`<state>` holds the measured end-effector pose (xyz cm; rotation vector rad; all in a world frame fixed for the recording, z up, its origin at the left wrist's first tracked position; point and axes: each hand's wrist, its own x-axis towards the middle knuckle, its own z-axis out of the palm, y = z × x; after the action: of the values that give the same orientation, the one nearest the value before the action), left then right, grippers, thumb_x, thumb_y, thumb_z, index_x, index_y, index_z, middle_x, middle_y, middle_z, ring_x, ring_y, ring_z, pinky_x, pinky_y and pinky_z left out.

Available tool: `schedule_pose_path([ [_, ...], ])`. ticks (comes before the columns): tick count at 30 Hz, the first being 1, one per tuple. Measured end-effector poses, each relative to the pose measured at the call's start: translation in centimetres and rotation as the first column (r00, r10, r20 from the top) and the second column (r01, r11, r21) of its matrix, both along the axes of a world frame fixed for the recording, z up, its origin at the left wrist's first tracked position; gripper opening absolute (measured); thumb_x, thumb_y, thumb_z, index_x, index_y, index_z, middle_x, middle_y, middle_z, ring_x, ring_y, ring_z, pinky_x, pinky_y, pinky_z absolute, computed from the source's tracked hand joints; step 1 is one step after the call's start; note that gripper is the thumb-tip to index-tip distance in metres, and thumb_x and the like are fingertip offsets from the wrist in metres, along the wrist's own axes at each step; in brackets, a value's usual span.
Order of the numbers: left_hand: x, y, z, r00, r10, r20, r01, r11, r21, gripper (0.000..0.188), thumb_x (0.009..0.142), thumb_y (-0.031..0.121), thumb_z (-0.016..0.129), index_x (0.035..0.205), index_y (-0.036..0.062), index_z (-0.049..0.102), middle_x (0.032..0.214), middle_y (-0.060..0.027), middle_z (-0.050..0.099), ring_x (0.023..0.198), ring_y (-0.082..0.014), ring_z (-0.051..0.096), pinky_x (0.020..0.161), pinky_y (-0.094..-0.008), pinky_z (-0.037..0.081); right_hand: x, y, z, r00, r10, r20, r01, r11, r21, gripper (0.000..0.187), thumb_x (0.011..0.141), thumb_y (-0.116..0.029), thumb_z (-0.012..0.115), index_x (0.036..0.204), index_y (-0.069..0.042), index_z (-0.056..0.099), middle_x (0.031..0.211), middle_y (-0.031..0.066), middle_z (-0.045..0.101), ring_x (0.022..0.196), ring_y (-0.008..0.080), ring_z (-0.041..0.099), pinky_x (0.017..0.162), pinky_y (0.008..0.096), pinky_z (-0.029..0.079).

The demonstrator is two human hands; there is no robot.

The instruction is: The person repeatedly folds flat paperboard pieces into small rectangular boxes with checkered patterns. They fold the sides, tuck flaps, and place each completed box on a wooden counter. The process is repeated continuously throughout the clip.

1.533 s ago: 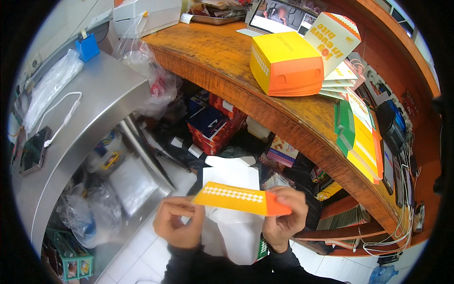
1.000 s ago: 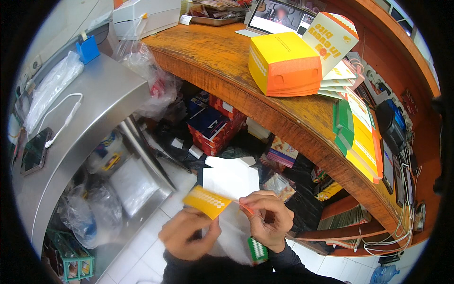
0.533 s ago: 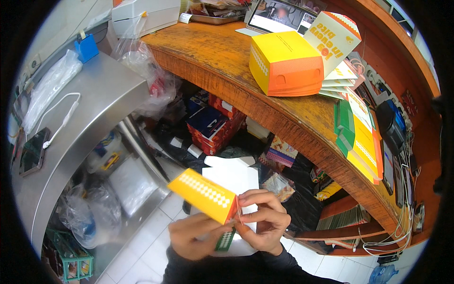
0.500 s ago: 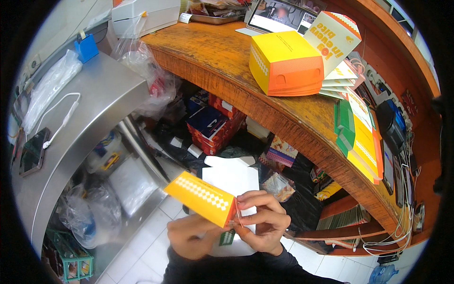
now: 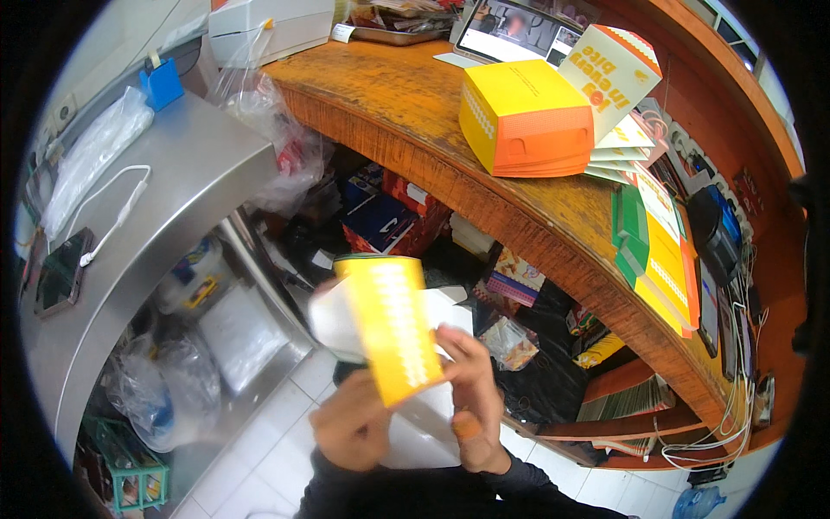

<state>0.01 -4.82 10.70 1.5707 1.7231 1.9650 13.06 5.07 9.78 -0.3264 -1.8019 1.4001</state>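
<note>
A yellow folding carton (image 5: 394, 333) with a white diamond pattern and open white flaps is in front of me, smeared by motion. My left hand (image 5: 350, 424) grips it from the lower left, most of its fingers hidden behind the carton. At the carton's right edge is my right hand (image 5: 474, 402), its fingertips close to or touching the side and its thumb apart, with nothing seen between them. Under both hands lies white cardboard (image 5: 422, 437), partly covered by the carton.
On the wooden counter (image 5: 372, 95) stand stacked yellow-orange cartons (image 5: 527, 112) and flat green-yellow cartons (image 5: 653, 251), near a tablet (image 5: 510, 35). A steel table (image 5: 190, 164) at left bears a phone (image 5: 65, 272). Red-and-blue boxes (image 5: 389, 221) sit below the counter.
The yellow carton has swung from lying sideways to nearly upright and opened out, showing white flaps. My right hand's fingers have loosened from its end.
</note>
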Motion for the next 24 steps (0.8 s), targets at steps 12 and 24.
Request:
schedule_pose_path([
  [12,-0.2,1.1,-0.4,0.919,0.232,0.32,-0.202,0.972,-0.123,0.067,0.089,0.02,0.064,0.146,0.0122,0.03,0.142,-0.0178,0.039,0.125,-0.0278,0.048,0.104,-0.0395,0.042,0.1,0.4,2.5,0.844,0.53,-0.083,-0.456,0.628,-0.631,0.109,0.058,-0.037,0.064,0.152,-0.007,0.018,0.151,0.0177,0.025,0.139,0.0276,0.031,0.113,0.0333,0.024],
  [24,-1.4,-1.4,-11.1,0.585,-0.027,0.81,-0.002,0.999,0.036,0.039,0.098,0.02,0.05,0.134,0.0066,0.046,0.126,-0.0152,0.056,0.113,-0.0265,0.057,0.095,-0.0376,0.048,-4.0,-1.5,0.0,0.942,0.334,-0.009,-0.332,0.932,-0.144,0.095,0.056,-0.034,0.086,0.138,-0.016,0.041,0.133,0.0168,0.037,0.129,0.0342,0.034,0.109,0.041,0.027],
])
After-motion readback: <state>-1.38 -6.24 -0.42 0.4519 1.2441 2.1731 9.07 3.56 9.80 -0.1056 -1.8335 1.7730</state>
